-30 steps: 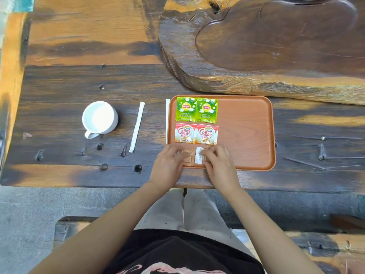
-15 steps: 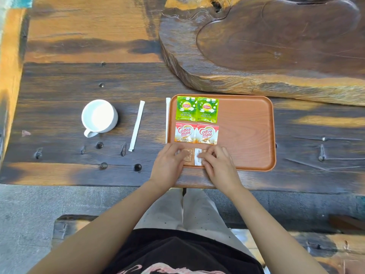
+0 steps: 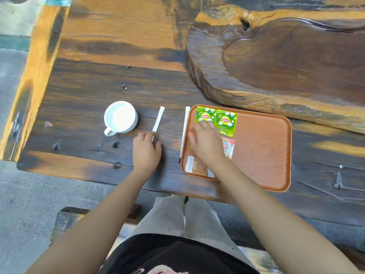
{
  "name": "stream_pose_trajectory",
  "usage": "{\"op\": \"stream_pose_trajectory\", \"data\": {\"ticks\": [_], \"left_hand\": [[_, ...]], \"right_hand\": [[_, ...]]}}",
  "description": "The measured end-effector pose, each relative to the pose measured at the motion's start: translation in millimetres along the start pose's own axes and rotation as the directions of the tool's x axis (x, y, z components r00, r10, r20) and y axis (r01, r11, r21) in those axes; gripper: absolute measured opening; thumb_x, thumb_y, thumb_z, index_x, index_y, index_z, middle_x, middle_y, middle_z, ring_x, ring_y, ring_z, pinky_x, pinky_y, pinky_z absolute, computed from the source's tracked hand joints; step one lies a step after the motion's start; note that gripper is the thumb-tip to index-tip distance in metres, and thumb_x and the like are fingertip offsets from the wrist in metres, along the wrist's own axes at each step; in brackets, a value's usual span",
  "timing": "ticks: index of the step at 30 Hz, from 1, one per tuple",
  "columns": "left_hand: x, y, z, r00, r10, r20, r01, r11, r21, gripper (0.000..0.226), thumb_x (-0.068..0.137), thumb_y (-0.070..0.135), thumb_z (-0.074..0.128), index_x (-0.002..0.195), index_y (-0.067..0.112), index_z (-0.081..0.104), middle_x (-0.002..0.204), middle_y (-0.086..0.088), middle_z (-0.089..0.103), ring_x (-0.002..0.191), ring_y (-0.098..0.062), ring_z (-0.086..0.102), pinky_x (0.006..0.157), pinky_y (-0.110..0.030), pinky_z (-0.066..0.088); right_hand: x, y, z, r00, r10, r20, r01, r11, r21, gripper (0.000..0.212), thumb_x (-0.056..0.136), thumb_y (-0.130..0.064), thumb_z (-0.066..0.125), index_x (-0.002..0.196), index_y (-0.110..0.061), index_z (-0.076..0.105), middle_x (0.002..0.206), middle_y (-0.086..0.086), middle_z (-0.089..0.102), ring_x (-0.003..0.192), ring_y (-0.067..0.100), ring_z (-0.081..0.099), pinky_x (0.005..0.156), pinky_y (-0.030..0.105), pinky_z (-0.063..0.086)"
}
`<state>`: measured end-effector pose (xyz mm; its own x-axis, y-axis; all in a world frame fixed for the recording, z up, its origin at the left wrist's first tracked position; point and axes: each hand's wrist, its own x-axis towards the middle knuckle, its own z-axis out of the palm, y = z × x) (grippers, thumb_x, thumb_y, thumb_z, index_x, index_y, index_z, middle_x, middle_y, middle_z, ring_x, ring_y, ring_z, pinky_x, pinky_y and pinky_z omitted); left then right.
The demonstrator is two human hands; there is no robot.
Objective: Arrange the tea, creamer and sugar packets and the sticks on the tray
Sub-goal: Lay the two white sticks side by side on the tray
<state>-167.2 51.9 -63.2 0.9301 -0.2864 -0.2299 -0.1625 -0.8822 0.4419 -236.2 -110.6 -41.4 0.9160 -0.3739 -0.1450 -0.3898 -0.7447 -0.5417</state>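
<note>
The orange-brown tray [image 3: 262,155] holds two green tea packets [image 3: 226,121] side by side at its far left. Below them lies a creamer packet [image 3: 229,147]; my right hand [image 3: 205,143] covers its neighbour. Two sugar packets [image 3: 195,166] sit in the near left corner, one partly under my right wrist. One white stick [image 3: 158,119] lies on the table left of the tray. A second stick [image 3: 185,131] lies against the tray's left rim, outside it. My left hand [image 3: 147,151] pinches the first stick's near end. My right hand's spread fingers point towards the second stick and hold nothing.
A white cup [image 3: 120,117] stands on the dark wooden table [image 3: 79,99] left of the sticks. A thick carved wooden slab [image 3: 286,62] rises just behind the tray. The table's front edge runs close under my wrists.
Both hands have left the sugar packets. My left hand moved left to the stick on the table. My right hand moved up and left over the creamer packets.
</note>
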Motion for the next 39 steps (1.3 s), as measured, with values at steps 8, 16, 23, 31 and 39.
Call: {"op": "stream_pose_trajectory", "data": {"ticks": [8, 16, 23, 31, 39], "left_hand": [[13.2, 0.6, 1.1, 0.99, -0.134, 0.041, 0.135, 0.99, -0.034, 0.022, 0.086, 0.009, 0.051, 0.108, 0.003, 0.053, 0.113, -0.019, 0.05, 0.104, -0.034, 0.045, 0.09, -0.043, 0.041], [25.1, 1.8, 3.7, 0.96, -0.247, 0.134, 0.266, 0.953, -0.147, 0.022, 0.087, 0.006, 0.051, 0.109, 0.003, 0.05, 0.112, -0.02, 0.057, 0.106, -0.033, 0.05, 0.088, -0.041, 0.042], [36.0, 6.6, -2.8, 0.924, -0.318, 0.213, 0.345, 0.933, -0.102, 0.016, 0.085, 0.008, 0.05, 0.099, 0.004, 0.054, 0.11, -0.019, 0.058, 0.1, -0.032, 0.053, 0.081, -0.037, 0.044], [30.3, 22.9, -15.8, 0.921, -0.323, 0.219, 0.383, 0.856, -0.348, 0.002, 0.09, 0.013, 0.047, 0.089, 0.011, 0.049, 0.088, -0.006, 0.06, 0.088, -0.028, 0.056, 0.074, -0.033, 0.044], [1.5, 89.2, -35.3, 0.803, -0.163, 0.574, 0.58, 0.435, -0.688, 0.014, 0.094, 0.012, 0.047, 0.087, 0.01, 0.059, 0.074, -0.006, 0.063, 0.067, -0.015, 0.062, 0.059, -0.02, 0.053]], "right_hand": [[104.9, -15.9, 16.0, 0.988, 0.105, 0.11, -0.048, 0.902, -0.429, 0.031, 0.087, -0.015, 0.054, 0.117, -0.008, 0.052, 0.124, 0.012, 0.054, 0.12, 0.03, 0.04, 0.098, 0.04, 0.031], [122.9, -15.4, 13.7, 0.948, 0.269, 0.172, -0.181, 0.897, -0.404, 0.028, 0.082, -0.008, 0.053, 0.109, -0.012, 0.061, 0.119, 0.011, 0.061, 0.121, 0.029, 0.038, 0.096, 0.04, 0.03], [126.9, -9.9, 17.8, 0.939, 0.29, 0.185, -0.249, 0.944, -0.215, 0.02, 0.084, -0.01, 0.051, 0.089, -0.017, 0.069, 0.106, 0.008, 0.067, 0.116, 0.028, 0.038, 0.092, 0.04, 0.028], [117.2, -15.2, -18.3, 0.977, 0.047, 0.208, -0.156, 0.823, 0.546, 0.025, 0.084, -0.006, 0.058, 0.068, -0.024, 0.05, 0.074, 0.011, 0.067, 0.066, 0.02, 0.056, 0.067, 0.036, 0.052], [60.8, 18.1, -69.0, 0.954, 0.241, 0.178, -0.282, 0.519, 0.807, 0.009, 0.087, -0.002, 0.057, 0.091, -0.01, 0.058, 0.074, 0.005, 0.063, 0.057, 0.009, 0.06, 0.051, 0.018, 0.05]]}}
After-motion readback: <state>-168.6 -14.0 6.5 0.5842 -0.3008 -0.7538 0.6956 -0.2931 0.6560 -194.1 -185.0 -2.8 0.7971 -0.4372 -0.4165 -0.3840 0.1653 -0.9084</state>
